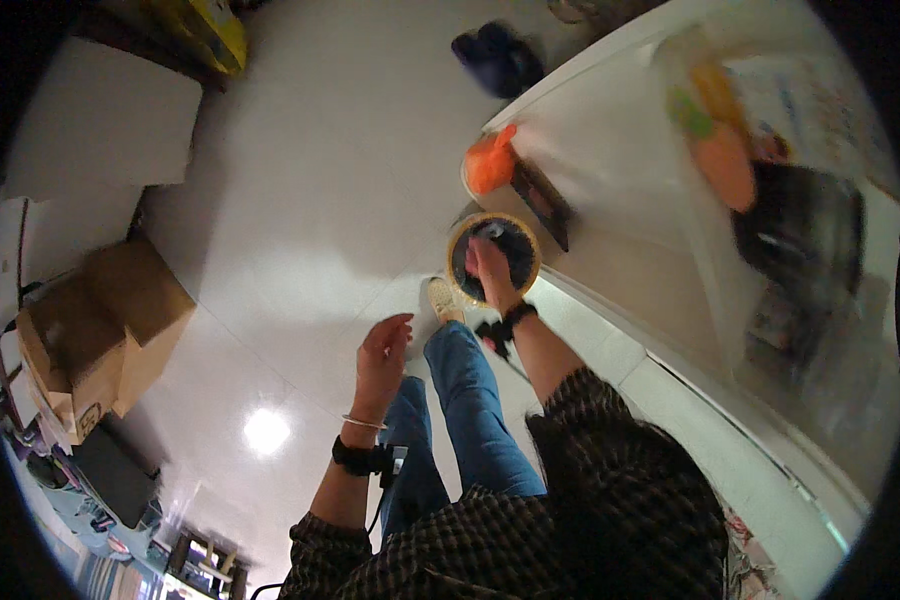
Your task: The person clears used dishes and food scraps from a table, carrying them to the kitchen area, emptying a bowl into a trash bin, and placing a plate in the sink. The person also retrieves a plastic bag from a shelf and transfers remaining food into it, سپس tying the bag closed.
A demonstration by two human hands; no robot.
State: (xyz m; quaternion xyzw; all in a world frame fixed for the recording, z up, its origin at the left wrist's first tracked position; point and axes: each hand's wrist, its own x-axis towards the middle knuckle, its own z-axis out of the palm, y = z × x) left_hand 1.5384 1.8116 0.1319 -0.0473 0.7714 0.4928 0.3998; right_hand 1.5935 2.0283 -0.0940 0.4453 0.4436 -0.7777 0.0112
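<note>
My right hand (pixel 486 264) reaches over a round bin (pixel 534 238) with a yellowish rim and a dark inside that looks like a liner. Its fingers look bent and blurred, so whether they hold anything is unclear. A pale, shiny scrap (pixel 495 229) shows inside the bin near the fingers. My left hand (pixel 384 341) hangs in the air left of my legs, above the pale floor, with loosely bent fingers and nothing seen in it. Both wrists wear black bands; the left one also has a light bangle (pixel 364 422).
An orange object (pixel 489 165) and a dark flat item (pixel 541 199) stand beyond the bin, beside a white counter (pixel 607 180). A blurred black item (pixel 802 225) lies on the counter. Cardboard boxes (pixel 112 315) line the left. Dark shoes (pixel 499 60) lie ahead on the tile floor (pixel 307 187).
</note>
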